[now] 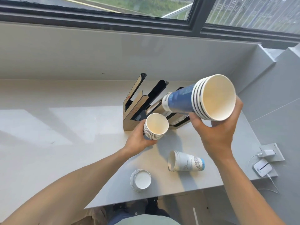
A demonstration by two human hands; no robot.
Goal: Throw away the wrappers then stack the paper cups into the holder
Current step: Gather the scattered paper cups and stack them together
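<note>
The right hand [215, 127] is closed around a nested stack of blue cups [199, 99], gripping it near the rims from below, mouth toward the camera and base aimed down at the holder [146, 103]; that tilt looks chosen to line the stack up with a slanted channel, so I judge this stack is about to be slid in; the left hand [139, 137] is curled around a second, shorter stack of white cups [155, 126], thumb and fingers wrapping its side, held just in front of the holder's lower end, seemingly waiting its turn or being steadied at a slot mouth, though I cannot tell whether it touches the holder; the holder stands on the pale counter [65, 127] below the window, its black and tan channels leaning back, and some cups appear already lodged in the right-hand channel behind the blue stack; nearer the counter's front edge, well apart from both hands, a loose stack of printed cups [186, 161] lies on its side and a short stack [141, 180] stands upside down, both yet to be loaded; no wrappers are visible, so that step seems finished; a charger and small white device [263, 168] sit at the far right.
</note>
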